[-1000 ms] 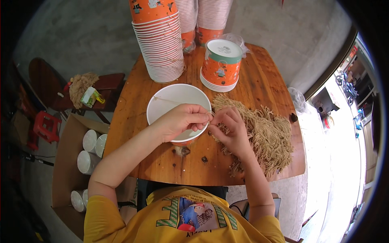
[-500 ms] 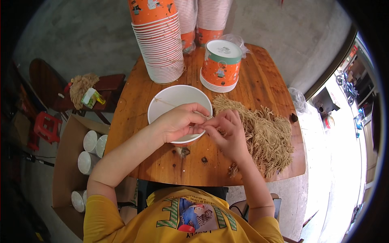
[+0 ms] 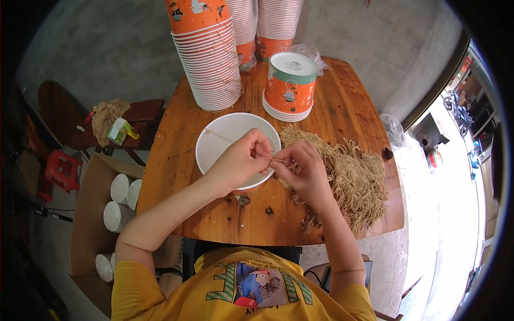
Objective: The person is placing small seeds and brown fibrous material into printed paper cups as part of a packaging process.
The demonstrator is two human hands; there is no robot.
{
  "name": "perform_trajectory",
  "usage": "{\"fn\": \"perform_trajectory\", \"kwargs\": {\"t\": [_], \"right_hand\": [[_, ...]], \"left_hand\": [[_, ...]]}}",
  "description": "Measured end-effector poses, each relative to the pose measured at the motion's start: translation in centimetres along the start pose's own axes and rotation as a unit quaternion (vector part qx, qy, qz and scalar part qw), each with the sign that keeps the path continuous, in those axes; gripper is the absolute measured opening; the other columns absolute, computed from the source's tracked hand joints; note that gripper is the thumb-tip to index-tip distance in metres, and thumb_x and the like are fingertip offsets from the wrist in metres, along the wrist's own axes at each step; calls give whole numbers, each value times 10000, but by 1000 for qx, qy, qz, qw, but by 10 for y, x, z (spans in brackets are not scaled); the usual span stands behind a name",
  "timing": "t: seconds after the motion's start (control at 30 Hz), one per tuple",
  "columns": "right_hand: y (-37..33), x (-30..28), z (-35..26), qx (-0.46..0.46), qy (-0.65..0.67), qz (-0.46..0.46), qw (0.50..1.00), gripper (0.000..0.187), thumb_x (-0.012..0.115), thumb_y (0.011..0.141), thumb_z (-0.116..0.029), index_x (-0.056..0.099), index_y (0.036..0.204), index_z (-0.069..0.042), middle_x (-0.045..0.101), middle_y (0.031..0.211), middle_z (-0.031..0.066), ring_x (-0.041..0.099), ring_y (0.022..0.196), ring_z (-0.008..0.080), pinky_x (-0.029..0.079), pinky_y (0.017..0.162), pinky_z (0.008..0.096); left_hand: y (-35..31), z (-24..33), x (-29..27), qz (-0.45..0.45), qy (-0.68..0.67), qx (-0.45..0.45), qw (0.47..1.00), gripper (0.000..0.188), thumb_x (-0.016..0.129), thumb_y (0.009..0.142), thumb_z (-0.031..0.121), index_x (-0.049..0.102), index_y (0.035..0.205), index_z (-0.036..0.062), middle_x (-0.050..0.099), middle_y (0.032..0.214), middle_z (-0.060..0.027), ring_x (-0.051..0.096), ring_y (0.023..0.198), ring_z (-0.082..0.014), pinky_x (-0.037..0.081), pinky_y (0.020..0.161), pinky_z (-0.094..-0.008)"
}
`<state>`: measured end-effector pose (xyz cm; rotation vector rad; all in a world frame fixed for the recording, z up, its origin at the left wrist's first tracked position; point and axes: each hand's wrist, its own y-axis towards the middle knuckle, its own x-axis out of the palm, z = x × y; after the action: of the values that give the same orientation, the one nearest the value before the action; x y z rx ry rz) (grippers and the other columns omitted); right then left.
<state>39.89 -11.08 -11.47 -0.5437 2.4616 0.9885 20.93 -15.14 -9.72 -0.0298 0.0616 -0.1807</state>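
My left hand point(image 3: 240, 160) and my right hand point(image 3: 305, 170) meet over the right side of a white-lined paper bucket point(image 3: 210, 152). Fingertips of both pinch a thin tan string point(image 3: 217, 134); a short piece shows between them. From the hands the string runs across the bucket's mouth to a small knot at its far left side. Just right of the bucket, under and beside my right hand, spreads a heap of tan strings point(image 3: 356, 184). Fingers partly hide the exact spot where the string is held.
A tall stack of orange-and-white paper buckets point(image 3: 211, 64) rises behind the bucket, next to a short upside-down stack point(image 3: 290, 88). On the left, a cardboard box point(image 3: 88, 214) holds several white round tubs point(image 3: 119, 216). Farther off is a red stool point(image 3: 64, 168).
My fingers have shifted their pinch on the string; the left hand has turned more upright, its fingers curled tighter. A short piece of string now shows between the hands.
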Motion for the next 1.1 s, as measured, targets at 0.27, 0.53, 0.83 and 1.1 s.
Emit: {"fn": "perform_trajectory", "kwargs": {"t": [0.27,0.53,0.83,1.1], "right_hand": [[2,4,-3,13,-33,14,999,121,716,765,-59,602,804,-53,561,782,46,523,779,249,467,703,356],[3,7,-6,3,-44,29,999,125,702,747,-40,596,809,-63,558,786,44,527,786,259,472,712,373],[2,4,-7,-9,-55,24,998,136,710,755,-49,592,818,-75,554,790,39,526,801,266,470,719,384],[-1,2,-13,-11,-69,36,997,141,708,755,-52,584,817,-78,548,791,39,519,802,268,466,711,386]], "left_hand": [[-7,0,8,28,197,120,973,154,559,893,4,508,1036,29,571,943,-84,589,834,-180,499,730,-313],[-13,1,10,72,336,158,926,103,573,902,30,543,1001,30,557,960,-112,596,840,-262,485,728,-357],[-12,5,14,115,438,206,867,80,596,884,57,552,947,34,553,952,-113,592,818,-301,477,700,-379],[-14,6,17,122,301,153,933,84,609,873,12,537,917,13,583,867,-93,579,744,-214,466,669,-318]]}}
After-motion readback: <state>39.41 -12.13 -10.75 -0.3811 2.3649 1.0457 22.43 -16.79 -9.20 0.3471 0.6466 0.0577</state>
